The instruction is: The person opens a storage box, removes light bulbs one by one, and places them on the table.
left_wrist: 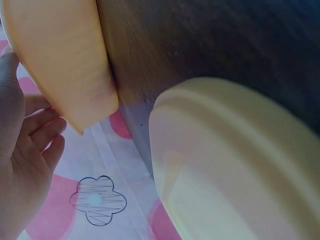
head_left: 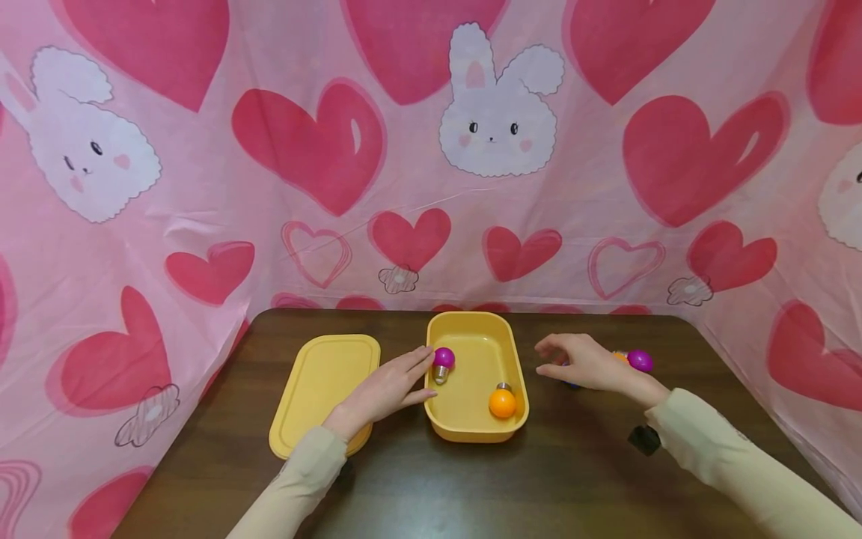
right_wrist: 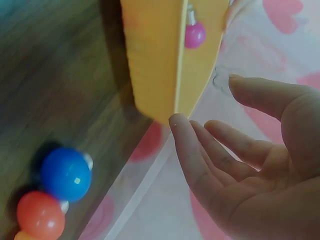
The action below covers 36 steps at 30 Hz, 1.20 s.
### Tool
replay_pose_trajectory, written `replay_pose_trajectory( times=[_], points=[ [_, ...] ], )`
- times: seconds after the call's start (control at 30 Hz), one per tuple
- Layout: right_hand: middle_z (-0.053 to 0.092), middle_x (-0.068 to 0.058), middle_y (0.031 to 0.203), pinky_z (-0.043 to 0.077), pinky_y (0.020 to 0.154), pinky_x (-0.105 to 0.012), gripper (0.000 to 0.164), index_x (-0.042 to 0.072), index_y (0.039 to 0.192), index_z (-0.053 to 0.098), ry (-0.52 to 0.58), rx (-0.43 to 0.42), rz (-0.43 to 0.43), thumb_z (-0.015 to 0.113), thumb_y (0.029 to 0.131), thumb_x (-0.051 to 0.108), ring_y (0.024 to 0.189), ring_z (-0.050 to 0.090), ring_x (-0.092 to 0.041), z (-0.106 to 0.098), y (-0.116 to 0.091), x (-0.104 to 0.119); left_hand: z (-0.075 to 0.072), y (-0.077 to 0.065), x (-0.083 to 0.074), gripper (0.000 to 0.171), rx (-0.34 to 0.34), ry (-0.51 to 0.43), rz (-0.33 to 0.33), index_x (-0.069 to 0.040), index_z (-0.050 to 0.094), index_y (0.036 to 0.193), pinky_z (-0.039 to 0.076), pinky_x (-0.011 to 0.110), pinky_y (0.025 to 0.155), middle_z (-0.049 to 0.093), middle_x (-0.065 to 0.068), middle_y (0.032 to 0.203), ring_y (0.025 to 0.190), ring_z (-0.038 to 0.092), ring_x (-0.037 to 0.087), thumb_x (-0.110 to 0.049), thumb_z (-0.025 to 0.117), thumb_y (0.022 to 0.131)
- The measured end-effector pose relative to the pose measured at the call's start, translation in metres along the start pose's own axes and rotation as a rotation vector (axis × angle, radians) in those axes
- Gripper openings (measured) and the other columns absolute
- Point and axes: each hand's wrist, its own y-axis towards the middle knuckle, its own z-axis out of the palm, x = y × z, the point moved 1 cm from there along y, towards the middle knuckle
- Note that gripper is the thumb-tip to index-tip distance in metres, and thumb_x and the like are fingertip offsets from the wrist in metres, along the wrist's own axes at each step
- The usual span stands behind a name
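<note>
On my feed, an orange bulb [head_left: 502, 404] sits at the near end of the yellow box [head_left: 477, 435], whose long axis runs toward the tabletop's [head_left: 431, 486] far edge. My left hand [head_left: 387, 391], fingers extended, lies at its left rim. My right hand [head_left: 584, 361], empty and loosely curled, is nearer the blue bulb [right_wrist: 66, 174], between box and outer purple bulb [head_left: 640, 361], toward the right edge.

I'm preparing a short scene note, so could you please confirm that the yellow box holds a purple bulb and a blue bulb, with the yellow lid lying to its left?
Not quite: the second bulb is orange, not blue, as the head view shows. The yellow box holds a purple bulb and an orange bulb, with the yellow lid lying to its left.
</note>
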Motion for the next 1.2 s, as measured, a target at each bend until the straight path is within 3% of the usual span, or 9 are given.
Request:
replay_pose_trajectory(
  times=[0.4,0.63,0.8,0.97,1.2],
  points=[
    [0.073,-0.016,0.105,0.063,0.078,-0.034,0.036,-0.002,0.115,0.066,0.05,0.107,-0.025,0.075,0.088,0.02,0.081,0.068,-0.013,0.025,0.018,0.028,-0.001,-0.001,-0.001,0.072,0.014,-0.01,-0.008,-0.008,0.042,0.15,0.042,0.043,0.115,0.042,0.01,0.157,0.144,0.044,0.028,-0.049,0.062,0.094],
    [0.071,-0.015,0.104,0.062,0.074,-0.026,0.036,-0.001,0.115,0.066,-0.008,0.148,-0.008,0.075,0.088,0.021,0.077,0.065,-0.011,0.036,0.03,0.04,-0.002,0.0,-0.001,0.072,0.002,0.014,0.007,-0.007,0.044,0.149,0.042,0.042,0.116,0.044,0.011,0.156,0.144,0.044,0.027,-0.049,0.063,0.093],
    [0.071,-0.017,0.105,0.062,0.074,-0.028,0.034,0.0,0.113,0.067,-0.057,0.2,0.044,0.076,0.086,0.019,0.078,0.064,-0.016,0.043,0.037,0.049,-0.003,0.001,-0.002,0.072,0.004,0.021,0.015,-0.005,0.046,0.148,0.042,0.044,0.115,0.044,0.013,0.156,0.144,0.044,0.029,-0.048,0.064,0.093],
    [0.07,-0.015,0.092,0.061,0.073,-0.032,0.029,-0.003,0.105,0.068,-0.127,0.237,0.037,0.077,0.084,0.014,0.074,0.062,-0.02,0.05,0.04,0.057,-0.004,0.001,-0.002,0.072,0.012,0.028,0.012,-0.005,0.045,0.148,0.042,0.044,0.115,0.044,0.013,0.156,0.144,0.044,0.029,-0.048,0.063,0.093],
    [0.056,-0.006,0.07,0.046,0.059,-0.025,0.021,-0.002,0.093,0.067,-0.187,0.259,0.053,0.079,0.081,0.012,0.061,0.046,-0.016,0.057,0.041,0.062,-0.004,0.001,-0.003,0.073,0.014,0.024,0.005,-0.005,0.044,0.149,0.042,0.043,0.116,0.044,0.013,0.156,0.144,0.044,0.028,-0.049,0.063,0.093]
  ],
)
